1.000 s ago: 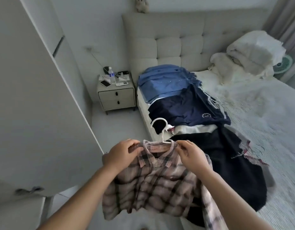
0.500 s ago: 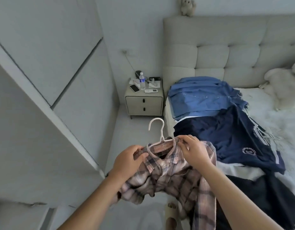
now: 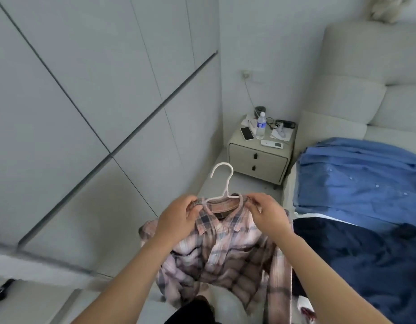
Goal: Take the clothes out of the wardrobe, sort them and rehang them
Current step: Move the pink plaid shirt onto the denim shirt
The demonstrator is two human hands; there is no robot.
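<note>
Both hands are on one garment, which puts this moment in the rehanging step: a pink-and-grey plaid cotton shirt (image 3: 223,239) sits on a thin white plastic hanger (image 3: 222,183) and is held up in the gap between the bed and the wardrobe. From the head camera, the left hand (image 3: 179,218) grips the left shoulder of the shirt at the collar, fingers curled over the fabric with the thumb pinching it against the hanger arm. The right hand (image 3: 266,212) pinches the right shoulder seam in the same way, fingertips bent down onto the cloth. Both forearms reach forward and slightly inward, wrists about level, so the shirt hangs between them with its hem and one sleeve drooping low. The hanger hook stands free above the collar, tilted a little to the left. On the bed at the right lie sorted clothes: a folded blue denim shirt (image 3: 361,181) and, nearer, a dark navy garment (image 3: 366,258). The pale grey flat-panelled wardrobe doors (image 3: 97,113) fill the left side, and no open compartment or rail shows. As I judge it, the next move calls for freeing one hand to take the hook, then turning toward the wardrobe rail while the shoulders stay seated on the hanger.
</note>
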